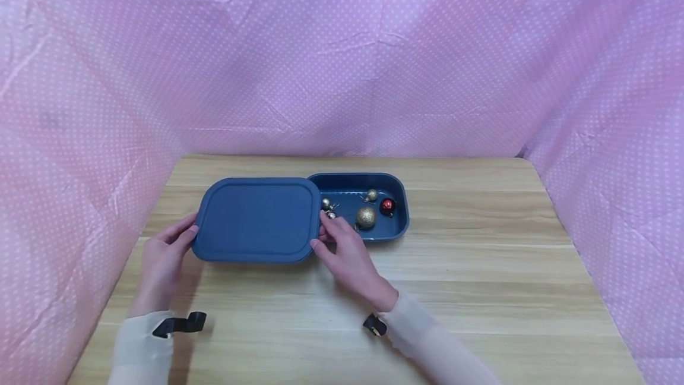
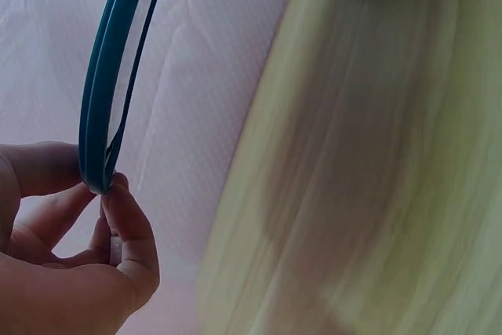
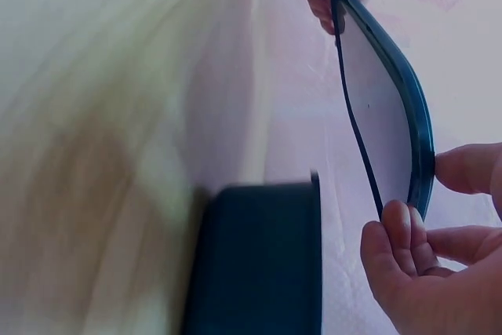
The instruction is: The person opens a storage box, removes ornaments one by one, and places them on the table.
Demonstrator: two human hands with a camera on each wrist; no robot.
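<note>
A dark blue rectangular lid [image 1: 256, 218] hangs above the wooden table [image 1: 481, 290], held between both hands. My left hand [image 1: 170, 249] pinches its left edge [image 2: 98, 170] between thumb and fingers. My right hand [image 1: 338, 243] pinches its right edge [image 3: 420, 186] the same way. To the right stands an open blue box [image 1: 398, 227], its left part hidden under the lid. In it lie a gold glitter ball [image 1: 366, 217], a red ball [image 1: 387, 205], a small gold ball [image 1: 371, 195] and silver balls [image 1: 326, 203].
Pink dotted cloth [image 1: 342, 52] walls in the table at the back and on both sides. Black straps [image 1: 179, 324] sit on both wrists. Bare wood stretches in front of and to the right of the box.
</note>
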